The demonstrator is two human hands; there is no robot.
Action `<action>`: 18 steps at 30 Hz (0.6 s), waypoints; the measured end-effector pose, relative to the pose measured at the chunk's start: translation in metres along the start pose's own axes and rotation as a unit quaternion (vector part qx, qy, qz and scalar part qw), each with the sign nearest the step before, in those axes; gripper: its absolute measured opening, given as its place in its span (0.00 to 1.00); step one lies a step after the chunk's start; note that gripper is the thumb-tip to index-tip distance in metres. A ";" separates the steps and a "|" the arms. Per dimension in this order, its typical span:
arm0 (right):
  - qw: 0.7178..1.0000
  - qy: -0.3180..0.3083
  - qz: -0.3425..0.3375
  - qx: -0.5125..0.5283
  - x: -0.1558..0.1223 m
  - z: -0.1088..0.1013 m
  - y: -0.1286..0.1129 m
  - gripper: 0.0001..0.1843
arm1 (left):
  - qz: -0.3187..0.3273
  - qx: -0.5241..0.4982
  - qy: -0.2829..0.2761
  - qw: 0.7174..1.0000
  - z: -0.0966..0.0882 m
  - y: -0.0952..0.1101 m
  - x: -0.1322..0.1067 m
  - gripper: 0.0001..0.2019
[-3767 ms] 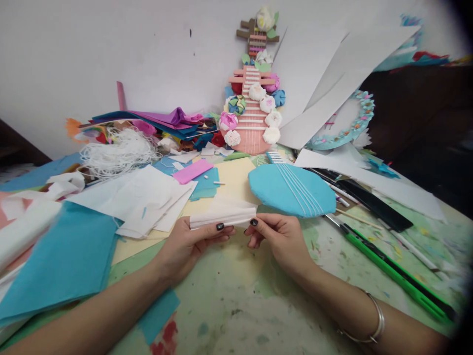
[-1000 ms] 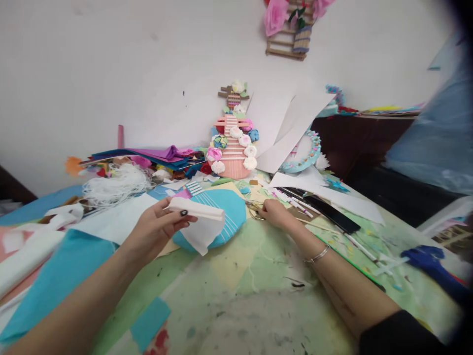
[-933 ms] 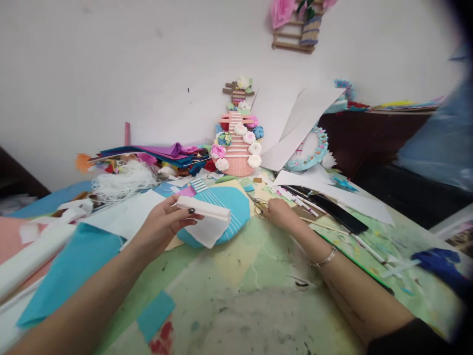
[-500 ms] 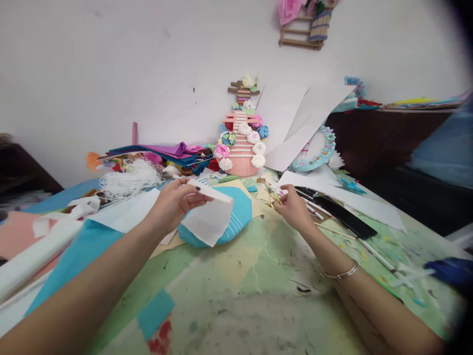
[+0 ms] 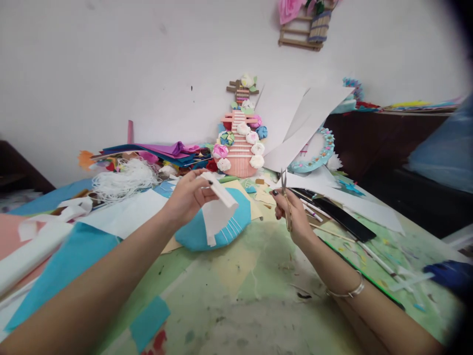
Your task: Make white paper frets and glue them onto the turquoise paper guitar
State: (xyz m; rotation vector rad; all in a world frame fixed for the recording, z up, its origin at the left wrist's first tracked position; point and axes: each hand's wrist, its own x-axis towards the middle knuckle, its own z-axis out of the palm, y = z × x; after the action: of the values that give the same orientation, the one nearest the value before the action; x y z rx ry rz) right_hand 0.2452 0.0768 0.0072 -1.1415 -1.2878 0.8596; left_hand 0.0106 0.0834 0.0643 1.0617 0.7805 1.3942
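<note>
My left hand (image 5: 192,195) is closed on a folded white piece of paper (image 5: 219,212), pinched along its upper edge, with a loose flap hanging down. Behind and below the paper lies a blue, rounded many-sided piece (image 5: 192,234) with white strings across its right part. In my right hand (image 5: 293,212) is a pair of scissors (image 5: 284,190), the blades pointing up and nearly together, apart from the paper. A bracelet (image 5: 347,292) circles my right wrist.
At the back stands a pink lute-shaped craft (image 5: 240,165) with paper flowers. White string (image 5: 123,180), coloured sheets and a white roll (image 5: 33,256) lie left. On the right are a black strip (image 5: 342,217), thin sticks and white paper (image 5: 373,209).
My right hand has raised the scissors off the table clutter and turned them upright. My left hand has shifted slightly right, tilting the paper.
</note>
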 end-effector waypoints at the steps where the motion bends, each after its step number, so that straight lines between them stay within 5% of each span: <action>1: 0.998 -0.034 0.022 0.038 -0.005 0.004 -0.004 0.18 | 0.003 0.008 0.012 1.000 -0.006 -0.006 -0.002 0.16; 4: 0.981 -0.157 0.056 0.099 -0.028 0.018 -0.014 0.17 | 0.031 0.031 0.033 0.998 -0.017 -0.013 -0.006 0.19; 9: 0.956 -0.289 0.049 0.014 -0.064 0.033 -0.022 0.16 | 0.048 0.025 0.058 0.997 -0.017 -0.009 -0.008 0.21; 18: 0.956 -0.280 0.073 -0.056 -0.069 0.037 -0.015 0.16 | 0.014 -0.012 0.100 0.995 -0.020 -0.005 -0.010 0.10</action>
State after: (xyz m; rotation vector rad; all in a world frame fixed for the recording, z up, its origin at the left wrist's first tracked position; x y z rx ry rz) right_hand 0.1982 0.0133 -0.0003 -1.1330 -1.7445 1.2962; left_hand -0.0063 0.0764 0.0504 0.9259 0.8942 1.5476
